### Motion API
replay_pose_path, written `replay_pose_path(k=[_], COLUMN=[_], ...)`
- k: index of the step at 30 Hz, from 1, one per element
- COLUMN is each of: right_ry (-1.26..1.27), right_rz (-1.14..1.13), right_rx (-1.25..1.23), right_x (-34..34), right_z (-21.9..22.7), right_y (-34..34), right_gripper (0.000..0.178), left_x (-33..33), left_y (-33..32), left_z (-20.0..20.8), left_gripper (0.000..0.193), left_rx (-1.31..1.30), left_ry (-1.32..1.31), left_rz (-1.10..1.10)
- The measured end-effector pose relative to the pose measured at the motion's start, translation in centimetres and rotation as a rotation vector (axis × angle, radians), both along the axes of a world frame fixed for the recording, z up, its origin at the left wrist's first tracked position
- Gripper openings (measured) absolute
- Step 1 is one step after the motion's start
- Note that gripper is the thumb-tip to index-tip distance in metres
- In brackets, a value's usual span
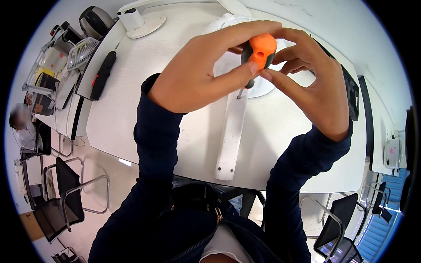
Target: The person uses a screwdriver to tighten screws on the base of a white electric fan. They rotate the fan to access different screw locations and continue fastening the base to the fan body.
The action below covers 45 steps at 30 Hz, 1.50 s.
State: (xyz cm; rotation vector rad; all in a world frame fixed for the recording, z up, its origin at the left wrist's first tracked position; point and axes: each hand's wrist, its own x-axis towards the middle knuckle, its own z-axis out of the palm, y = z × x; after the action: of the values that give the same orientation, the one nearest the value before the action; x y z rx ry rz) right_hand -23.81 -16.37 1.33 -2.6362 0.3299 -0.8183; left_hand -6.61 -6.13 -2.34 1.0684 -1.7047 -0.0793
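Observation:
A screwdriver with an orange and black handle [263, 46] stands nearly upright at the far middle of the table. My left hand [193, 72] curls around the handle from the left, its thumb pressed on the near side. From the right, my right hand [318, 81] closes on the same handle with thumb and bent fingers. The metal shaft meets a hole near the far end of a long white bar [230, 140], which lies toward me with two small holes at its near end. A round white base [263, 90] lies behind the bar, largely covered by my hands.
On the white table [118, 131], a black tool with a red button [104, 75] lies at left. A white stand with a round foot [149, 25] is at far left, a black case [352, 96] at right. Side-table clutter includes a fan grille [83, 52]. Chairs [66, 193] surround the table; a person sits far left.

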Motion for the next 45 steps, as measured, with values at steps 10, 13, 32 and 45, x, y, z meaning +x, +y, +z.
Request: replay_pose_path(k=[10, 13, 32, 45], right_ry=[-0.022, -0.014, -0.048, -0.084], right_rz=[0.014, 0.025, 0.025, -0.005], right_rx=[0.039, -0.004, 0.007, -0.016], right_x=[0.5, 0.8, 0.9, 1.4], right_z=[-0.3, -0.4, -0.7, -0.8], right_y=[0.4, 0.4, 0.4, 0.7], right_gripper=[0.047, 0.046, 0.057, 0.06], left_x=[-1.0, -1.8, -1.0, -1.3], left_y=[-0.9, -1.3, -1.0, -0.7], left_z=[0.3, -0.3, -0.2, 0.4], left_gripper=[0.038, 0.036, 0.035, 0.036], left_rx=[-0.156, -0.214, -0.169, 0.05], left_ry=[-0.028, 0.068, -0.021, 0.213], left_rz=[0.148, 0.19, 0.161, 0.086])
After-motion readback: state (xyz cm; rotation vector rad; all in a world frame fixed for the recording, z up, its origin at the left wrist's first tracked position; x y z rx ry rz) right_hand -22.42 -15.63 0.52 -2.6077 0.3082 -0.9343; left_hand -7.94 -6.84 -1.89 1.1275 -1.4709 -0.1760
